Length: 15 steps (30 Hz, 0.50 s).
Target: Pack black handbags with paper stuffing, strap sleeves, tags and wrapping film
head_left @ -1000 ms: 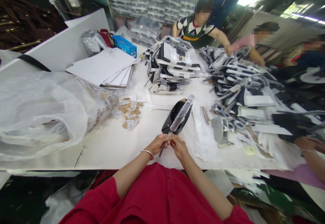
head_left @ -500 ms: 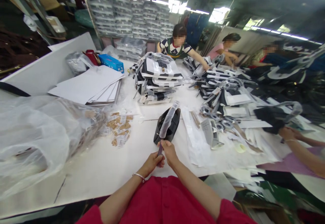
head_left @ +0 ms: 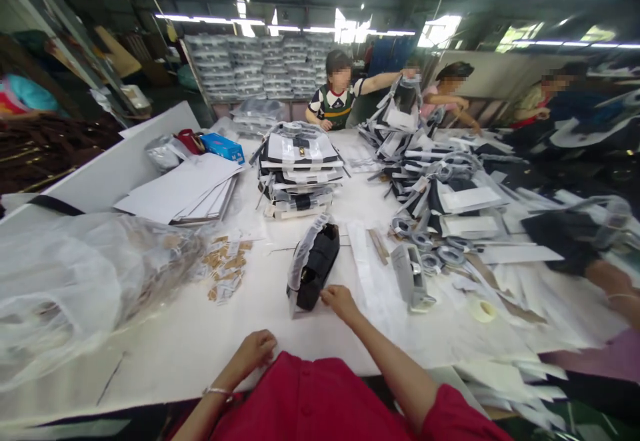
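A black bag [head_left: 320, 261] stands on the white table in front of me, its plastic-wrapped handle arching over the left side. My right hand [head_left: 341, 302] is at the bag's lower right corner, fingers curled together; whether they pinch its edge is too small to tell. Close to my body, my left hand [head_left: 257, 350] rests near the table edge with its fingers curled in, away from the bag. What it may hold is hidden. Left of the bag lie brown and white tags [head_left: 226, 264].
Stacked wrapped bags [head_left: 300, 168] stand behind the bag. White sheets [head_left: 180, 188] and plastic film [head_left: 75, 274] lie left. At right are a tape dispenser [head_left: 411, 278], a tape roll [head_left: 483, 309] and piled bags [head_left: 445, 188]. A person [head_left: 340, 91] across the table lifts a bag.
My hands have parted: the left drew back toward my body, letting go of the strap piece, while the right stayed by the bag. The handle now leans left. The person opposite raised a bag.
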Motion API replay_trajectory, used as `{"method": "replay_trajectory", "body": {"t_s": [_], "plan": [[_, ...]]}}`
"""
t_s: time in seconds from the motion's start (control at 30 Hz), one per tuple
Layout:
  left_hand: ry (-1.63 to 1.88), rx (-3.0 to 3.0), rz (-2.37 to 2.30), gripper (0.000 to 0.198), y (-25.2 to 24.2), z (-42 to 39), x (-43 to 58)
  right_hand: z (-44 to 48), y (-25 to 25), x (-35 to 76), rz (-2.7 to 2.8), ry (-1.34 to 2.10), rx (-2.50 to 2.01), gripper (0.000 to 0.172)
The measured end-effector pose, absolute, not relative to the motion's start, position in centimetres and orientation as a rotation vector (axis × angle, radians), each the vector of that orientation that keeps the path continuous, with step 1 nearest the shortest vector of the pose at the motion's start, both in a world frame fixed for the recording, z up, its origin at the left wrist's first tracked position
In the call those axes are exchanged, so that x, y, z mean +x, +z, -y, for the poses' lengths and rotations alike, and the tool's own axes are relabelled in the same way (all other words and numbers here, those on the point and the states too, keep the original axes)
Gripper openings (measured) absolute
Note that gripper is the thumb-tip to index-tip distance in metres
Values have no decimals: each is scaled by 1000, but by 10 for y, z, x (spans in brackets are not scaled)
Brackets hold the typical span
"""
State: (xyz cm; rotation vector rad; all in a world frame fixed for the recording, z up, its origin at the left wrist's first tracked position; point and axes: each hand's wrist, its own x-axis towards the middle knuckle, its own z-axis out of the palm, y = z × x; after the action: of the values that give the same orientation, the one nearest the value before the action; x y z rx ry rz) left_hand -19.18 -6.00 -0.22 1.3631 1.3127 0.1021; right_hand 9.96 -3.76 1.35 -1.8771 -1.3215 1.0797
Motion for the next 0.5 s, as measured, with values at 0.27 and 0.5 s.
{"method": "replay_trajectory", "body": {"t_s": [0.27,0.5], "plan": [[316,1176,-1290,56,27,78,-152,-69,40,198,1183,905,-1738,68],[548,1002,-1366,95,16,75,-92,-131,33,194,1359,1241,-1431,88]]}}
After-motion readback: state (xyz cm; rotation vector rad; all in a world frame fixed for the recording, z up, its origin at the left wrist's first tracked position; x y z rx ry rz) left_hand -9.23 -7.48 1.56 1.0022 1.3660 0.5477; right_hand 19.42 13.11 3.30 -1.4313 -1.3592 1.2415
